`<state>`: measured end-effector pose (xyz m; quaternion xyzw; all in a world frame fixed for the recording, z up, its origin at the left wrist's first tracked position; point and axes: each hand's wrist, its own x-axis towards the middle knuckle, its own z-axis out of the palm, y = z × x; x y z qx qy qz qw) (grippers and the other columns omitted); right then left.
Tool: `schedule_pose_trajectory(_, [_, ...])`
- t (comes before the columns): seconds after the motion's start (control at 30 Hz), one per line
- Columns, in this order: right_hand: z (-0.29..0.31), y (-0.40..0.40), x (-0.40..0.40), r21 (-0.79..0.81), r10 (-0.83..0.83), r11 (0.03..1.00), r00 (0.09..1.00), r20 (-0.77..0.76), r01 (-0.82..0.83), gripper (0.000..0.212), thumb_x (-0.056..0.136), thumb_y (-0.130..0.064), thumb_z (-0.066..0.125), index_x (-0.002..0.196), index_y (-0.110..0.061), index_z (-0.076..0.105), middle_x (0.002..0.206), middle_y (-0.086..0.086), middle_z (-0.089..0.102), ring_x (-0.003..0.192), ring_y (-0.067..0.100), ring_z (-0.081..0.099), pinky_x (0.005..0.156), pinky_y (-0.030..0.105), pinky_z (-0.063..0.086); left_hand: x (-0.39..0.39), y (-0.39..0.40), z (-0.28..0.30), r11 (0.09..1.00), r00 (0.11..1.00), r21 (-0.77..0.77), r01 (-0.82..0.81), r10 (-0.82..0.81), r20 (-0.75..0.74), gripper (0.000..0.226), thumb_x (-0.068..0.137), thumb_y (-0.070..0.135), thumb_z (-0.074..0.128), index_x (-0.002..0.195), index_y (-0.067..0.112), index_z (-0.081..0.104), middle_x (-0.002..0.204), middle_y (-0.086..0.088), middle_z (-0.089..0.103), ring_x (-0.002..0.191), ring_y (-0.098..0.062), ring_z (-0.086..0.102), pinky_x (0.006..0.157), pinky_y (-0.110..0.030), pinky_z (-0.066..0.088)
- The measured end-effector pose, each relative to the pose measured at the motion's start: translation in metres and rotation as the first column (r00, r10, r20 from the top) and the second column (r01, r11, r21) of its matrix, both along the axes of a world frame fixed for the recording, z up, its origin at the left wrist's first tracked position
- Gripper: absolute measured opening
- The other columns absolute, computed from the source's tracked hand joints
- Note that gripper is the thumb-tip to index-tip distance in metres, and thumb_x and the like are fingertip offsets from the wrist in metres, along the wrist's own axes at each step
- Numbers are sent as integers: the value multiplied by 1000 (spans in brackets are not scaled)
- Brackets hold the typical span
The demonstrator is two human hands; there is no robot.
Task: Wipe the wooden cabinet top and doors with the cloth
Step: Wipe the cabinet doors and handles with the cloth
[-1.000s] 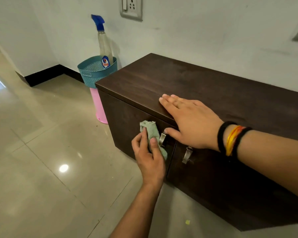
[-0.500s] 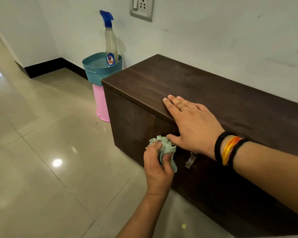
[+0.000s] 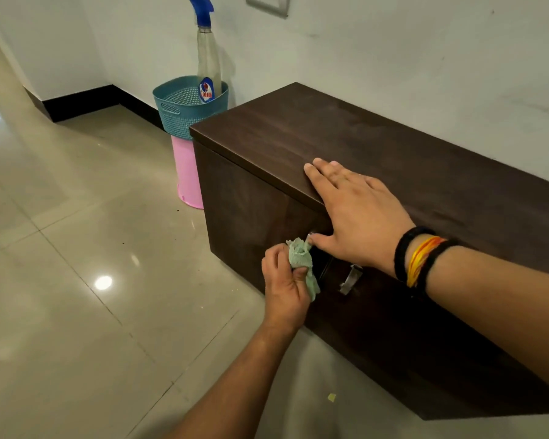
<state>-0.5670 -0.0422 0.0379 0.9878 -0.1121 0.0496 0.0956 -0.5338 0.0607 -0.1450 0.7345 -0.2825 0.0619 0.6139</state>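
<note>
A low dark wooden cabinet stands against the wall, its two front doors carrying metal handles. My left hand grips a crumpled pale green cloth and presses it against the left door's handle, near the seam between the doors. My right hand lies flat on the front edge of the cabinet top, fingers spread, thumb hanging over the door front close to the cloth. The left handle is mostly hidden by the cloth.
A teal perforated basket with a blue-capped spray bottle sits on a pink bucket left of the cabinet. Glossy tiled floor spreads to the left. A wall socket is above.
My left hand with the cloth has shifted slightly along the left door's handle. The right hand stays on the top edge. The camera view has moved a little.
</note>
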Motion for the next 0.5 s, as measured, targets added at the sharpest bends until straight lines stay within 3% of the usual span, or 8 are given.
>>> schedule_pose_trajectory(0.07, [0,0,0,2,-4,1000,1000,4,4,110,78,-64,65,158,-26,1,168,-2,8,152,18,13,118,39,20,0,-1,0,1000,1000,25,-8,8,15,64,103,53,23,121,3,57,117,-8,50,105,-17,46,91,-24,41])
schedule_pose_trajectory(0.17, [-1,-1,1,9,1,1000,1000,0,-1,108,79,-62,65,159,-26,2,168,-2,8,152,18,13,118,40,19,1,-5,18,994,995,58,-93,91,34,40,104,41,26,103,12,53,96,1,48,85,-14,44,73,-35,44])
schedule_pose_trajectory(0.33, [-1,-3,1,8,7,1000,1000,-13,-7,105,80,-56,64,159,-25,2,168,0,8,152,19,13,119,40,19,0,-20,41,939,958,193,-286,282,44,31,102,37,24,96,20,49,89,11,39,79,-10,39,69,-28,36])
schedule_pose_trajectory(0.43, [-1,-3,1,6,0,1000,1000,-12,0,105,80,-60,63,158,-26,2,168,-1,7,152,19,13,119,40,17,-2,-14,21,994,989,-2,-107,107,101,37,106,44,19,102,18,44,96,7,39,85,-13,42,74,-24,36])
schedule_pose_trajectory(0.5, [-2,-3,1,10,3,1000,1000,-11,-2,106,80,-63,63,159,-26,2,168,-1,7,152,19,13,119,40,17,4,-11,5,998,991,-46,-44,49,124,39,105,46,22,111,15,45,104,4,40,92,-17,46,80,-25,42])
